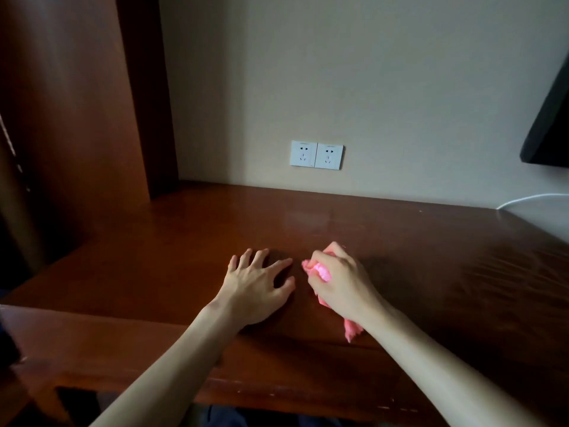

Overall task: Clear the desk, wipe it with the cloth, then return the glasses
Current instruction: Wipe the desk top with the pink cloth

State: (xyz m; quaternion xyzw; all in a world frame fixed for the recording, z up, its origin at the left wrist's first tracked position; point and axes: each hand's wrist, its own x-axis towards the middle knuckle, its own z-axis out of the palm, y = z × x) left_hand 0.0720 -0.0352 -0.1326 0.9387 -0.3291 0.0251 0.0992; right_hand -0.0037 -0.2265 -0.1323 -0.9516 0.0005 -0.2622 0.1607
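A dark brown wooden desk [400, 241] fills the lower half of the head view. My right hand [340, 278] grips a bunched pink cloth [321, 270] and holds it against the desk top near the middle. A tail of the cloth hangs out under my wrist. My left hand [257, 285] lies just left of it, fingers spread, palm down on the wood. No glasses show anywhere in view.
Two white wall sockets [317, 154] sit just above the desk's back edge. A tall wooden cabinet side [77, 118] stands at the left. A dark screen corner [551, 118] hangs at the upper right, with a white cable [529, 198] below it.
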